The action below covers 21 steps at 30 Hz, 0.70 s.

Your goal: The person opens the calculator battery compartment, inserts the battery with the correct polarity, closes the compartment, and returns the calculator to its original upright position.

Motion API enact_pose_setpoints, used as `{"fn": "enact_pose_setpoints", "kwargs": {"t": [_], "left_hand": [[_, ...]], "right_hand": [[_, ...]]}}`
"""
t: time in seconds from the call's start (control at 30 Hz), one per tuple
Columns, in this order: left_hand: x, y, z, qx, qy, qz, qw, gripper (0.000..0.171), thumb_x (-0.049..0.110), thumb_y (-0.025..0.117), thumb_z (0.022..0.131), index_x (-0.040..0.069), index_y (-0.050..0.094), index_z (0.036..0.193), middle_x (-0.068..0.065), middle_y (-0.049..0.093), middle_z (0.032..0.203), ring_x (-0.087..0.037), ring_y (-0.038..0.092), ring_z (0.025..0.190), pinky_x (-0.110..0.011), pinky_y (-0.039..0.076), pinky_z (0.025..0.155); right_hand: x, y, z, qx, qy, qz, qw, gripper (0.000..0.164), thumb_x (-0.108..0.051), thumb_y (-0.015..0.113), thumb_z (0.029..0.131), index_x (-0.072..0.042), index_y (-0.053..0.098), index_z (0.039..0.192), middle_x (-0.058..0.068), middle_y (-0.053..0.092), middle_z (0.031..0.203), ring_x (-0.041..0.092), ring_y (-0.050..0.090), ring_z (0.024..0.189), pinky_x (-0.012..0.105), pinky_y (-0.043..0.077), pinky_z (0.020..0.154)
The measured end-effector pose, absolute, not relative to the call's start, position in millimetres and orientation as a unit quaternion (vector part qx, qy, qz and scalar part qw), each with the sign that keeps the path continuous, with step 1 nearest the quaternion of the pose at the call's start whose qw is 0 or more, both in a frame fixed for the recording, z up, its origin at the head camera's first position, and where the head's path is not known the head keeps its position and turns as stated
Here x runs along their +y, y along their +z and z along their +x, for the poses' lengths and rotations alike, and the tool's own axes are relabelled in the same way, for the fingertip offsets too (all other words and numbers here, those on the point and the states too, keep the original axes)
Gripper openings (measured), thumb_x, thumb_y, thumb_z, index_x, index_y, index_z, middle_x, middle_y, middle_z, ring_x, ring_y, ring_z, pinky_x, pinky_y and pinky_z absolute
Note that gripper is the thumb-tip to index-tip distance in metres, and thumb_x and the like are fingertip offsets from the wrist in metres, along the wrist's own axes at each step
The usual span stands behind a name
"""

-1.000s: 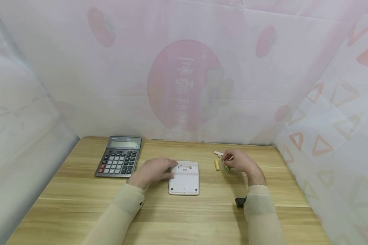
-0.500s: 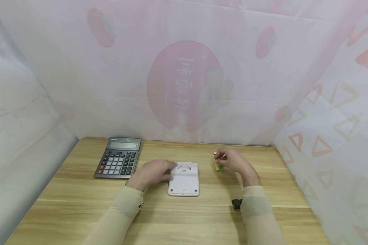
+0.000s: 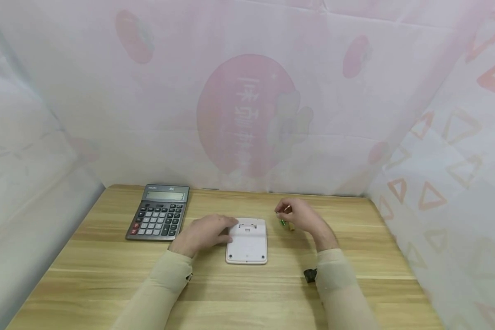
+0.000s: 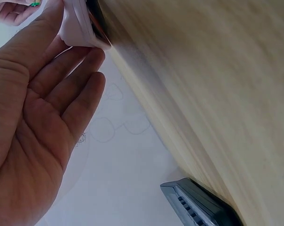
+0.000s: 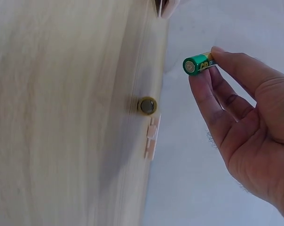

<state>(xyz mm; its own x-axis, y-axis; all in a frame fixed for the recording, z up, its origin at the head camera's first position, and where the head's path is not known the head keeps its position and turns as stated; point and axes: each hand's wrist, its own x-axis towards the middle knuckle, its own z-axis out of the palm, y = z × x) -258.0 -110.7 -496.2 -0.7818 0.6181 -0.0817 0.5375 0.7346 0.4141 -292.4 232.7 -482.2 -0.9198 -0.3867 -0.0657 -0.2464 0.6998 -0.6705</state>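
A white flat device [image 3: 246, 247] lies back side up on the table, a small battery compartment [image 3: 247, 226] open near its far edge. My left hand [image 3: 206, 233] rests along its far left corner, index finger and thumb touching the edge, the other fingers loosely bent in the left wrist view. Thumb and fingertips of my right hand [image 5: 250, 103] pinch a green battery [image 5: 198, 64], held just right of the device. Below that hand a yellow battery [image 5: 147, 106] lies on the table. Beside it is a small white battery cover [image 5: 152, 137], hidden behind my hand in the head view.
A dark grey desk calculator [image 3: 158, 213] lies face up at the back left of the wooden table [image 3: 247, 298]. Fabric walls [image 3: 156, 114] with pink prints rise behind the table and at both sides.
My right hand has picked up the green battery from beside the yellow one and moved left with it toward the white device. My left hand stays at the device's edge.
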Motion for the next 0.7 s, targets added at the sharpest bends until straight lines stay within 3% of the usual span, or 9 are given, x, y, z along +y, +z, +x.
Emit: {"fn": "enact_pose_setpoints", "kwargs": {"t": [0.3, 0.47, 0.7], "left_hand": [[-110, -497, -259, 0.925, 0.184, 0.314, 0.106, 0.048, 0.022, 0.086, 0.108, 0.007, 0.075, 0.153, -0.015, 0.079, 0.156, -0.036, 0.076, 0.146, -0.057, 0.061, 0.128], [-110, -497, -259, 0.926, 0.183, 0.314, 0.107, 0.046, 0.023, 0.085, 0.109, 0.008, 0.076, 0.152, -0.014, 0.080, 0.155, -0.035, 0.077, 0.144, -0.055, 0.062, 0.127], [-109, -496, -258, 0.926, 0.183, 0.312, 0.107, 0.047, 0.023, 0.086, 0.109, 0.009, 0.076, 0.152, -0.013, 0.079, 0.156, -0.034, 0.076, 0.145, -0.055, 0.061, 0.127]], "right_hand": [[211, -479, -291, 0.921, -0.330, -0.186, 0.091, 0.016, -0.013, 0.077, 0.114, -0.004, 0.082, 0.127, 0.009, 0.086, 0.123, 0.030, 0.081, 0.122, 0.046, 0.071, 0.102], [198, -477, -290, 0.916, -0.334, -0.204, 0.088, 0.017, -0.012, 0.077, 0.114, -0.003, 0.081, 0.128, 0.010, 0.085, 0.125, 0.031, 0.081, 0.123, 0.049, 0.070, 0.108], [180, -476, -291, 0.911, -0.330, -0.237, 0.075, 0.014, -0.009, 0.078, 0.113, -0.001, 0.080, 0.125, 0.011, 0.085, 0.122, 0.030, 0.083, 0.120, 0.046, 0.071, 0.106]]}}
